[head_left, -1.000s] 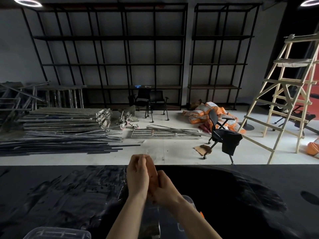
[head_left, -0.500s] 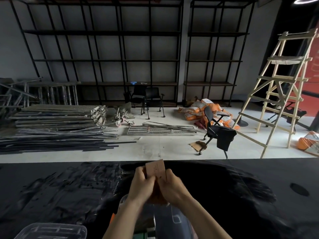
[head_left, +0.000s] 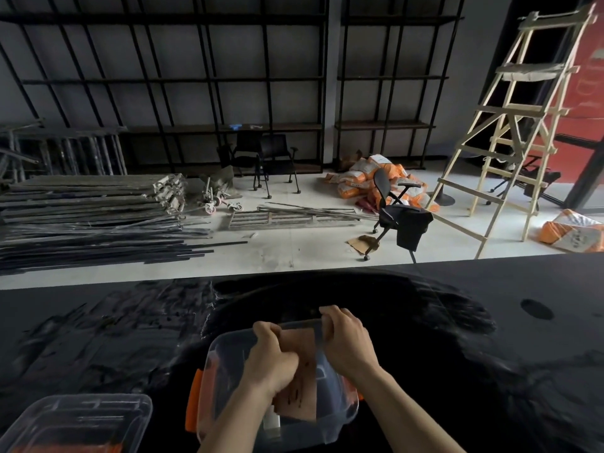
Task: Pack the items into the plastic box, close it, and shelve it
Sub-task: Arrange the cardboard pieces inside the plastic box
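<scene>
Both hands have come down. Before, they held the brown card (head_left: 299, 371) up in the air. Now the left hand (head_left: 271, 364) and right hand (head_left: 346, 341) push it down into the clear box (head_left: 228, 348).

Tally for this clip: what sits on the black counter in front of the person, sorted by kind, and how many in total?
Clear plastic box with orange latches: 1
Clear plastic lid, lying apart at lower left: 1
Brown paper item, held over the box by left hand and right hand: 1
Small white object in the box: 1
Total: 4
</scene>
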Demonstrator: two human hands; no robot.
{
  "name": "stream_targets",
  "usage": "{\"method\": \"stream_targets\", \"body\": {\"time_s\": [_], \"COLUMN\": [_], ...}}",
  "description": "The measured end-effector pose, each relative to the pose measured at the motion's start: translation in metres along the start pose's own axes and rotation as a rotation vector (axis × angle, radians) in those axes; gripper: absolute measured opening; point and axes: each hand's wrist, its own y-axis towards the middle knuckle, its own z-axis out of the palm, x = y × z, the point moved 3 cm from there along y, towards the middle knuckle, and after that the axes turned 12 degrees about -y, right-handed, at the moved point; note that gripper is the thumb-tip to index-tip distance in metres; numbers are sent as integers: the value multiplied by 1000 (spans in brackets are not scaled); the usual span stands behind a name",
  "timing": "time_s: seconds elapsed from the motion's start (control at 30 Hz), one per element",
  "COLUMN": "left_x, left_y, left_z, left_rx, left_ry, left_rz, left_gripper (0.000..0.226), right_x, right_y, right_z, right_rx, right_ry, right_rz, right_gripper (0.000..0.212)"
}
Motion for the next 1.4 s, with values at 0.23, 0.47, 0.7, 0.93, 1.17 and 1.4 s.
{"method": "stream_targets", "body": {"time_s": [0.23, 0.47, 0.7, 0.93, 1.17, 1.4], "left_x": [32, 44, 22, 22, 31, 20], "left_y": [23, 55, 29, 28, 30, 33], "left_z": [17, 42, 52, 48, 53, 56], "left_rx": [50, 84, 142, 253, 240, 351], "left_ry": [26, 60, 382, 611, 672, 923], "left_rz": [-170, -166, -135, -131, -169, -123], "left_gripper": [59, 52, 69, 53, 68, 67], "right_x": [-9, -8, -13, -81, -108, -114], "right_y": [0, -5, -3, -8, -39, -47], "right_z": [6, 5, 7, 5, 63, 85], "right_rx": [111, 89, 157, -79, 217, 112], "right_ry": [121, 197, 309, 38, -462, -512], "right_rz": [47, 143, 172, 157, 25, 21], "right_gripper": [30, 40, 60, 46, 97, 101]}}
